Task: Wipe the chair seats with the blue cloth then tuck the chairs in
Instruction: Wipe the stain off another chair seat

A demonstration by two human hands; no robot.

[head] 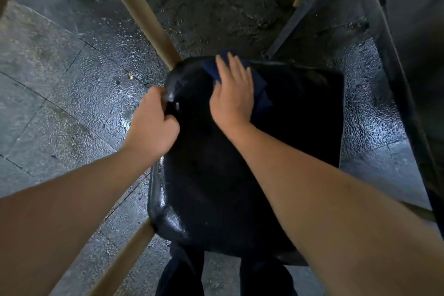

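A: Status on the chair seat (240, 175)?

B: Wiping is underway. Right hand (231, 94) is pressing the blue cloth (260, 90) flat onto the seat's far half, fingers extended, palm down. That's a spread grip, not pinching anything, so pressure is going across a wider patch of cloth.

A: Left?

B: Left hand (153, 125) is curling its grip round the seat's left edge. I'm reading that as bracing, keeping the chair from sliding on the wet-looking tiled floor (60, 79) while the other hand is pushing.

A: Chair position?

B: It's sitting pulled out, a wooden leg (137, 7) of the bench or another chair running up beyond it. Dark furniture (408, 55) is standing close on the right. Not tucked in yet.

A: Coverage?

B: Cloth is lying near the far edge; the near half is showing sheen but I can't tell whether it's wiped. Judging this as mid-wipe on this seat.
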